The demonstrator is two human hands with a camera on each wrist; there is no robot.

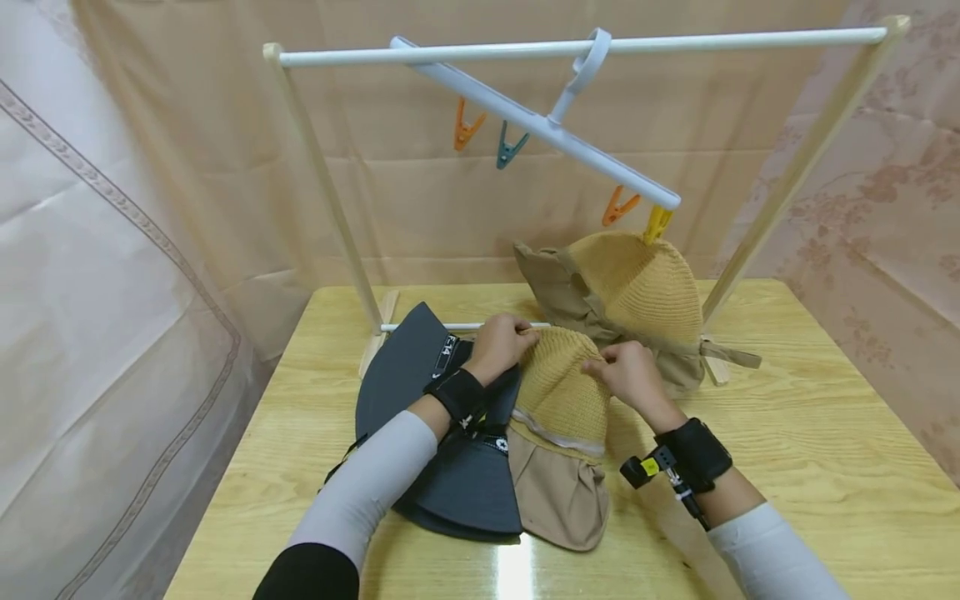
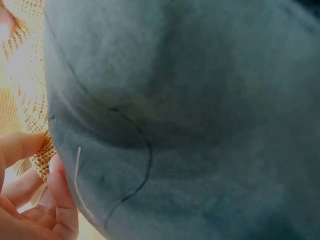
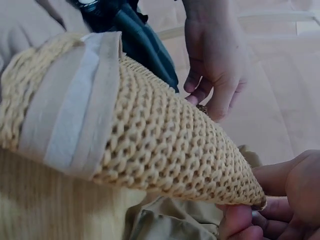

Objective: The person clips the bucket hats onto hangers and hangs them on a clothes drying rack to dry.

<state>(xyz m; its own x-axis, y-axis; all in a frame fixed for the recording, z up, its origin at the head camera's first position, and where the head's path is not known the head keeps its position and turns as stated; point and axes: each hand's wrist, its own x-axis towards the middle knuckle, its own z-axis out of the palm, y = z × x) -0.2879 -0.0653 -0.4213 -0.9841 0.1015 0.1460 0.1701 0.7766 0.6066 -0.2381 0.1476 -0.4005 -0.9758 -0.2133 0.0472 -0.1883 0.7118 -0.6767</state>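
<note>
Knitted sun hat: the straw-yellow knitted sun hat is in front of the person, its crown between both hands and its tan cloth brim toward the person, over the table.
Left grip: the left hand is closed to a fine pinch, with thumb and finger on the knit at the crown's upper left edge.
Right grip: the right hand is likewise closed, pinching the crown's upper right edge; the right wrist view shows the knit drawn to a point there.
Step in hand: judged to be squaring up the crown between two held edges; best done with equal, light tension, since open knit would probably stretch if pulled from one side.
Inner band: the pale band shows at the crown's base; keeping it flat should help the brim fall straight.
Dark bucket hat: the dark bucket hat lies just left of the knitted one, beneath the left forearm; that arm is best kept high, so as not to drag it.
Hanger: the white hanger tilts down to the right on its rail; its yellow clip holds a second knitted hat just behind the right hand, so sideways movements there should be small.
</note>
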